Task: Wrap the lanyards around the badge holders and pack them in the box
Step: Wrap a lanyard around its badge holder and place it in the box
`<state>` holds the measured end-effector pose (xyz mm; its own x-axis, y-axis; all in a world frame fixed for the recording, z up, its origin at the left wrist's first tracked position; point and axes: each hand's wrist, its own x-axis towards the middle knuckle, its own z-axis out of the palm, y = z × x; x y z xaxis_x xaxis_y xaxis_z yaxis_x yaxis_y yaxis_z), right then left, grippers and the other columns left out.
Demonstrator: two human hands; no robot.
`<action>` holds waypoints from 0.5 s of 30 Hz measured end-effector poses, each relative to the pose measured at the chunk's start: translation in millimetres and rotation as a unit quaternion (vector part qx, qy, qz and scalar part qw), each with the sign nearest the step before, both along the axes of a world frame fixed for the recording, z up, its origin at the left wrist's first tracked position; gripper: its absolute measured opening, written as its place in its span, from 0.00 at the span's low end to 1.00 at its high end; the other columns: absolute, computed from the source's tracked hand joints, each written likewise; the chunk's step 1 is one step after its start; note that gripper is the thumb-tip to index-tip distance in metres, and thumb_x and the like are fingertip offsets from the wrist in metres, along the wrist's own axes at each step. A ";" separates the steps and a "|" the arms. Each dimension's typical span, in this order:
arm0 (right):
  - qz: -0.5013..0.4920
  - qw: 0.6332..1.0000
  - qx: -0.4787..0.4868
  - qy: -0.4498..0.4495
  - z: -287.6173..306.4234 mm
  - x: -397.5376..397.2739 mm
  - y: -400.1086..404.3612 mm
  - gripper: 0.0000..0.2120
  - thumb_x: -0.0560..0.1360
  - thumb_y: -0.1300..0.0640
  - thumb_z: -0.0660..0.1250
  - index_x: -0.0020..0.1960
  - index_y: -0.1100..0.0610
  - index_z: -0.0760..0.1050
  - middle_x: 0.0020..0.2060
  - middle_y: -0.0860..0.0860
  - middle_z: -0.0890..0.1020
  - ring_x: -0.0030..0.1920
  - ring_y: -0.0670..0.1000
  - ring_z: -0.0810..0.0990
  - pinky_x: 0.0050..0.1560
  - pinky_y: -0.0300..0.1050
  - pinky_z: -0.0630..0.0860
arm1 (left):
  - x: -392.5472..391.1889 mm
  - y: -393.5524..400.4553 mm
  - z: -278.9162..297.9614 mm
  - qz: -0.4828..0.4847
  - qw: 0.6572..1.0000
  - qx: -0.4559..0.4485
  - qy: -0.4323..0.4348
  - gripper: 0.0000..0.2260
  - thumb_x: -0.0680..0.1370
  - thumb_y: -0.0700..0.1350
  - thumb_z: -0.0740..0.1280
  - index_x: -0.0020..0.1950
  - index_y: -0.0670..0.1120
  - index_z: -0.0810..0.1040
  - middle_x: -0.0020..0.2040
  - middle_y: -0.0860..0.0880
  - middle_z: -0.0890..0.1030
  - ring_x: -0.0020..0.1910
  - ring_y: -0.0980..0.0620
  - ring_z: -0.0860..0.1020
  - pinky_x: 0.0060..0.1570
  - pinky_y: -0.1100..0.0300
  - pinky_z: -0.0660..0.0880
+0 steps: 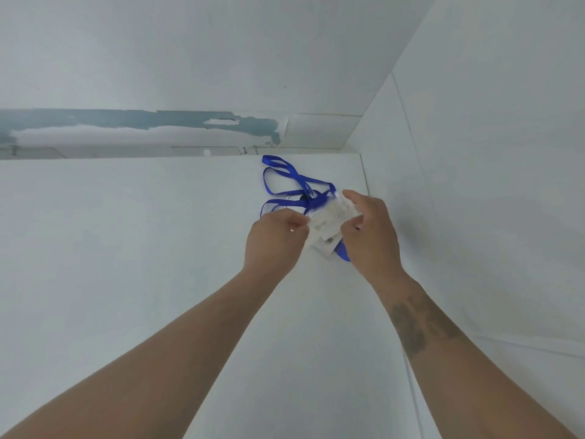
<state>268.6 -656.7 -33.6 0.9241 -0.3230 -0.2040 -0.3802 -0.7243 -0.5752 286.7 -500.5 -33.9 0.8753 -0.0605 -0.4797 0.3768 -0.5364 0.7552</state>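
Both hands meet over the white desk (126, 248). The left hand (275, 239) pinches the near-left edge of the clear badge holders (327, 224); the right hand (370, 229) grips their far side. Blue lanyards (285, 185) trail loose beyond the fingers.

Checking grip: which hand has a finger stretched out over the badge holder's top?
The right hand; its forefinger extends over the badge holder, while the left hand pinches its edge.
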 end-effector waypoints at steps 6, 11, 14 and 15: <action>0.181 0.983 -0.005 -0.040 43.4 -11.6 3.3 0.17 0.74 0.57 0.70 0.61 0.44 0.76 0.67 0.33 0.69 0.67 0.38 0.61 0.64 0.38 0.66 | -0.5 55.0 54.5 0.039 0.986 -0.161 0.028 0.01 0.74 0.46 0.73 0.44 0.51 0.85 0.41 0.53 0.86 0.40 0.55 0.81 0.44 0.56 0.77; 0.123 0.979 0.164 0.003 86.9 -17.5 34.7 0.09 0.74 0.51 0.71 0.52 0.41 0.77 0.51 0.31 0.78 0.55 0.30 0.72 0.51 0.28 0.67 | -2.3 98.2 92.9 0.093 0.964 -0.248 0.030 0.03 0.75 0.43 0.72 0.47 0.49 0.86 0.45 0.50 0.87 0.45 0.52 0.84 0.51 0.52 0.81; 0.103 0.966 0.237 -0.007 109.6 -16.7 51.6 0.06 0.74 0.53 0.72 0.50 0.47 0.78 0.48 0.40 0.83 0.52 0.39 0.80 0.46 0.27 0.70 | -6.5 119.6 111.5 0.082 0.960 -0.265 0.031 0.07 0.77 0.43 0.70 0.54 0.47 0.84 0.49 0.48 0.86 0.49 0.48 0.85 0.51 0.53 0.80; 0.105 0.962 0.252 -0.007 117.9 -17.3 57.5 0.05 0.74 0.54 0.72 0.49 0.48 0.79 0.47 0.43 0.84 0.51 0.41 0.81 0.45 0.28 0.71 | -9.0 127.2 118.1 0.081 0.960 -0.266 0.027 0.08 0.77 0.43 0.70 0.54 0.46 0.84 0.50 0.47 0.86 0.49 0.47 0.85 0.52 0.52 0.80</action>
